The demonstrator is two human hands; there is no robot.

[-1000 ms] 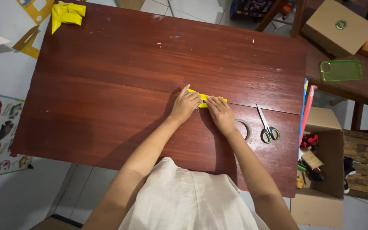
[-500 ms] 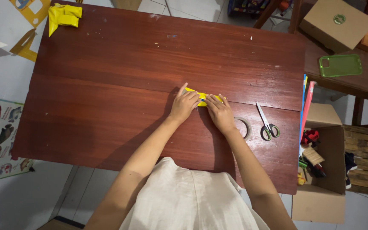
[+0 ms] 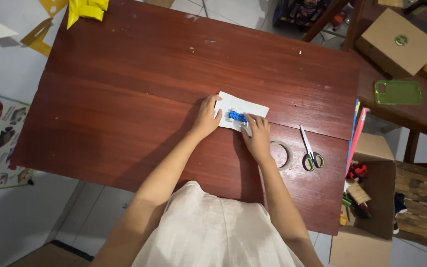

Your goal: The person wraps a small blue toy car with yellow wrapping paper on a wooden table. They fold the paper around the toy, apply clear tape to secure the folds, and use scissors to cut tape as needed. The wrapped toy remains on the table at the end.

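A small white sheet of paper (image 3: pixel 247 105) lies flat on the dark red wooden table (image 3: pixel 124 99), near its middle. A blue toy brick (image 3: pixel 237 117) rests on the sheet. My left hand (image 3: pixel 206 117) grips the sheet's left edge, thumb on top. My right hand (image 3: pixel 258 136) holds the sheet's near edge, with its fingertips touching the brick's right end. Part of the sheet is hidden under both hands.
A tape roll (image 3: pixel 283 154) and green-handled scissors (image 3: pixel 311 153) lie right of my right hand. Crumpled yellow paper (image 3: pixel 87 9) sits at the far left corner. Coloured sheets (image 3: pixel 356 133) overhang the right edge above an open cardboard box (image 3: pixel 371 193). A green phone case (image 3: pixel 398 92) lies on the side table.
The folded yellow wrap under my hands has been opened out; it now lies flat, white side up, with the blue brick exposed. My hands have spread slightly apart.
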